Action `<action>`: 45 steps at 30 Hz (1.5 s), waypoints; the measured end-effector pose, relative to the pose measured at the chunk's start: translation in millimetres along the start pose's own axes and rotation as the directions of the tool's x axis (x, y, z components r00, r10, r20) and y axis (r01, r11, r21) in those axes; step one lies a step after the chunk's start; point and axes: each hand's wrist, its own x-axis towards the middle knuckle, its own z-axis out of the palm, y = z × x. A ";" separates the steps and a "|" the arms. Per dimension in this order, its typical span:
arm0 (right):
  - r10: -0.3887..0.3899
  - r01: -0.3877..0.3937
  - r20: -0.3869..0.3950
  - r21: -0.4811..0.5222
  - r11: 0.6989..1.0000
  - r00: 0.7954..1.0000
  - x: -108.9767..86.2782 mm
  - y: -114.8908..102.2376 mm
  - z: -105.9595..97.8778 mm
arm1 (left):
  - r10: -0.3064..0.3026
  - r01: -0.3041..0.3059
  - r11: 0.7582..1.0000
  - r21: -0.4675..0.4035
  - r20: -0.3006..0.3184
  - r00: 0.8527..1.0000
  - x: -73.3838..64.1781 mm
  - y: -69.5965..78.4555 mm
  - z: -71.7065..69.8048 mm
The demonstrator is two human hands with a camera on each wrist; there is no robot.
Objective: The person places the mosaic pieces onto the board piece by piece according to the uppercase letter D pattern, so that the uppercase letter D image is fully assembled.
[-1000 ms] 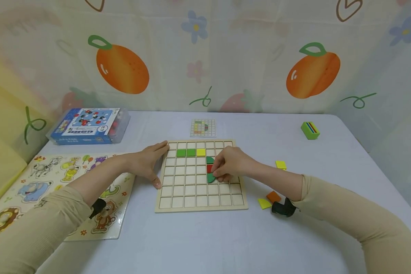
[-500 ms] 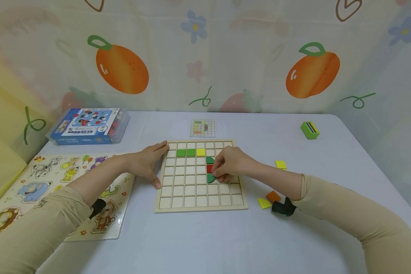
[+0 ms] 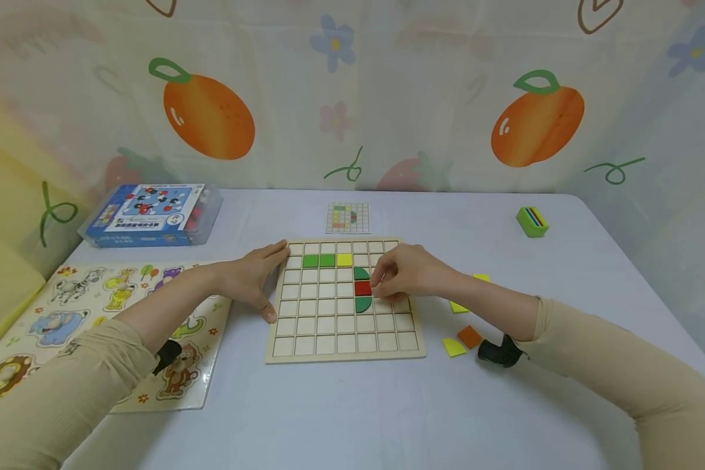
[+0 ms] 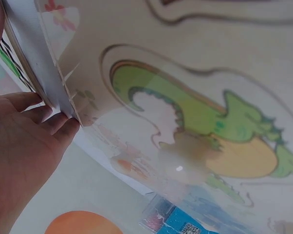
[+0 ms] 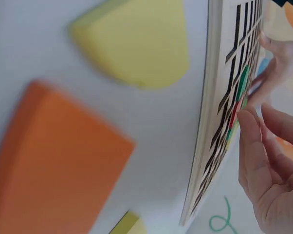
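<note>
A wooden grid board [image 3: 317, 346] lies in the middle of the table. Along its left edge rests my left hand [image 3: 252, 279], fingers and thumb spread and touching the frame. My right hand [image 3: 411, 273] hovers over the board's right side, fingertips beside a red square tile [image 3: 361, 288]. In the right wrist view, the right hand [image 5: 270, 170] shows a gap between thumb and fingers, with nothing in it. Green rounded tiles sit above [image 3: 361, 273] and below [image 3: 363, 305] the red one. Two green squares [image 3: 318, 261] and a yellow square [image 3: 344, 260] fill cells higher up.
Right of the board lie an orange square [image 3: 469, 337], a yellow rounded tile [image 3: 454, 347] and more yellow tiles [image 3: 459, 307], partly behind the right forearm. A pattern card [image 3: 348, 218], a green block [image 3: 532, 222], a blue box [image 3: 153, 215] and an animal puzzle [image 3: 200, 385] surround it.
My right hand has drawn back slightly to the right and up from the lower green tile, uncovering the red square and the green tile's right side. The left hand stays put.
</note>
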 end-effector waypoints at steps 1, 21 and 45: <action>-0.011 0.011 -0.001 -0.013 1.000 1.000 -2.1 1.9 -1.6 | 0.001 -0.001 1.000 -0.002 0.000 1.000 -0.1 0.0 -0.2; -0.226 0.241 0.204 -0.054 0.969 0.953 -46.9 58.1 -29.6 | 0.003 -0.003 1.000 -0.014 -0.001 1.000 -0.9 0.0 -1.4; -0.310 0.363 0.373 -0.081 0.928 0.875 -59.2 76.2 -22.8 | -0.006 0.006 1.000 -0.016 0.000 1.000 0.6 -2.4 0.7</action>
